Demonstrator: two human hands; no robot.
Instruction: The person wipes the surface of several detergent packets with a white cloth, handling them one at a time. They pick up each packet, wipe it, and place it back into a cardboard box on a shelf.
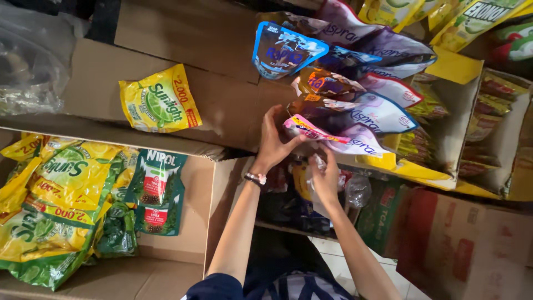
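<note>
My left hand point(273, 141) pinches a small pink pouch point(311, 130) at the edge of a heap of refill pouches. A bracelet sits on that wrist. Just below and to the right, my right hand point(325, 178) grips a crumpled clear plastic wrapper point(317, 165). The heap holds purple-and-white pouches point(377, 114), a blue pouch point(286, 50) and a brown one point(327, 83), all lying overlapped on a cardboard box.
A yellow soap pouch point(160, 101) lies alone on a cardboard flap. An open carton point(194, 200) at the left holds several yellow-green pouches point(61, 189) and green pouches point(157, 191). More boxes point(461, 244) stand at the right, with yellow pouches point(466, 19) at the top.
</note>
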